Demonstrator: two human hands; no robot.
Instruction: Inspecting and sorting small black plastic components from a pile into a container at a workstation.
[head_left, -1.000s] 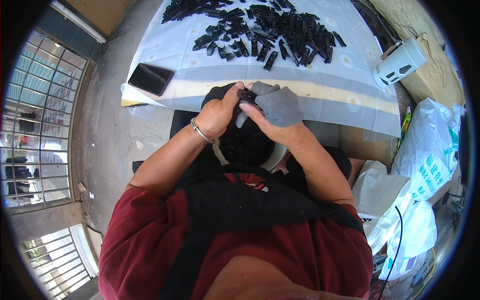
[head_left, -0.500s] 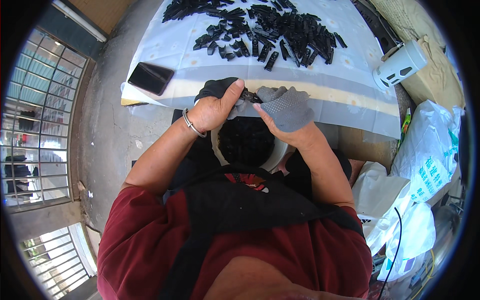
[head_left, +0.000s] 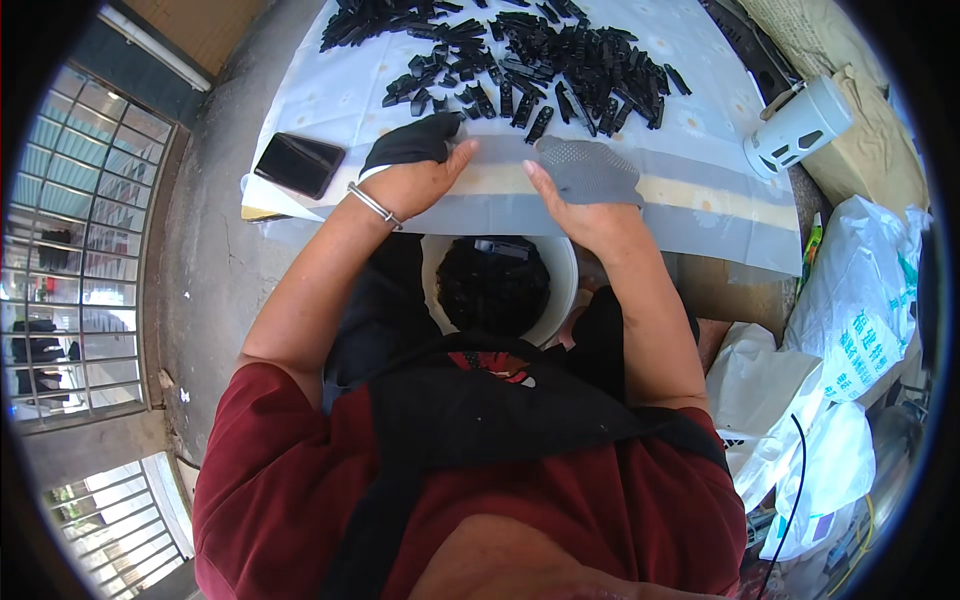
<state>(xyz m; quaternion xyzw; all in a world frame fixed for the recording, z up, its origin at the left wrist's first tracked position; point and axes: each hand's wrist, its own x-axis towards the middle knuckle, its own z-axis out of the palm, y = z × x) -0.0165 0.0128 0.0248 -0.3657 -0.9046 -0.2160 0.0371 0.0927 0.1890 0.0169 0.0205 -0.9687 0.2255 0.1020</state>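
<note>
My left hand (head_left: 415, 170), in a black glove that leaves the thumb bare, is over the front part of the cloth-covered table (head_left: 690, 215), just short of the small black plastic parts (head_left: 540, 123). Its thumb stands away from the fingers, and no part shows in it. To the right, my right hand (head_left: 592, 190) wears a grey dotted glove, thumb also bare and held apart, with nothing visible in its grasp. Below both hands, between my legs, a white bucket (head_left: 566, 275) holds dark parts. One black part (head_left: 502, 250) shows a pale sheen near the bucket's far side.
A black phone (head_left: 300, 164) lies at the table's left edge. At the right edge is a white cup-like container (head_left: 800, 128) with dark cut-outs. White plastic bags (head_left: 850, 300) crowd the floor on my right, near a thin black cable (head_left: 800, 470). A barred window (head_left: 85, 240) stands left.
My hands were together over the bucket's far rim, gripping a black plastic part. They have separated and moved forward over the table without it. A black part now shows in the bucket's opening.
</note>
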